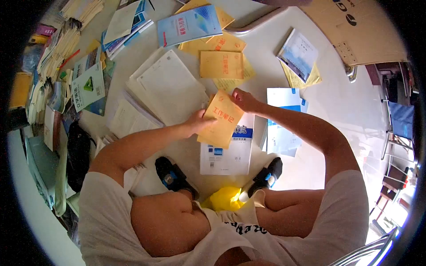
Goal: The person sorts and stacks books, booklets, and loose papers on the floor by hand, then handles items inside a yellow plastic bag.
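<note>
A yellow work notebook (222,122) with red characters on its cover is held in front of me, slightly tilted. My left hand (197,123) grips its left edge, thumb on the cover. At the upper right corner, my right hand (245,101) has its fingers closed on the same notebook. Below it lies a white-and-blue book (226,162) on the floor, partly covered by the notebook. Just beyond, another yellow notebook (222,65) rests on more yellow booklets (237,79).
White paper stacks (166,84) lie to the left, blue-and-white books (284,124) to the right. Farther off are a light blue book (190,25), a book on a yellow booklet (299,53) and a cardboard box (355,29). Piled papers (53,57) line the left side. A yellow item (224,198) sits between my feet.
</note>
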{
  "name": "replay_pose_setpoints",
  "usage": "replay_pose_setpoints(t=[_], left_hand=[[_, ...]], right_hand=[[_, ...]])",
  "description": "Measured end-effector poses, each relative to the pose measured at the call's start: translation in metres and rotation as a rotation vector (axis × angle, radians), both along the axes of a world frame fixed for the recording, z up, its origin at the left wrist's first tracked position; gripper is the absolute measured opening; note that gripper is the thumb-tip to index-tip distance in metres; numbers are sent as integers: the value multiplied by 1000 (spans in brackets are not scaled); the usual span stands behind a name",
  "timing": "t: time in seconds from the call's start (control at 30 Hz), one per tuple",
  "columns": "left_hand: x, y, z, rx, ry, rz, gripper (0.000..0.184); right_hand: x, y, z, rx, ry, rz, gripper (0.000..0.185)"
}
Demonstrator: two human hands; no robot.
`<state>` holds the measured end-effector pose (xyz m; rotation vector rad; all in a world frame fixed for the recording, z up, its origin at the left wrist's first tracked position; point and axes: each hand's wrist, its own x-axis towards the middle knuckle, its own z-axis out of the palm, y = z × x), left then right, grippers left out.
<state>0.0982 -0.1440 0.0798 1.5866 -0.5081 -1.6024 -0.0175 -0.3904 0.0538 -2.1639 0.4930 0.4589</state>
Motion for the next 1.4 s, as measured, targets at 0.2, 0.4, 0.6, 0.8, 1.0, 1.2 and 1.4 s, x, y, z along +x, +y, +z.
replay_pose_setpoints(t=[0.2,0.4,0.6,0.8,1.0,1.2,1.4], left_hand=[[-5,-1,-3,23,-138,25,52],[-3,0,-13,-13,-83,40,54],[-4,-5,6,99,-111,11,53],[-6,-2,-3,60,-78,43,50],[-5,-3,-6,11,-76,36,48],[-3,-4,-14,-5,-103,23,48],[-4,-1,-23,18,-153,16,48]], right_hand=[[29,-11,33,52,-24,382,30],[36,1,32,-72,16,410,28],[38,-3,31,-55,30,477,29],[38,-7,27,3,-14,494,38],[37,-6,19,-73,-28,503,41],[64,-68,-38,-422,-81,79,52],[87,-69,-23,-674,105,-72,73]])
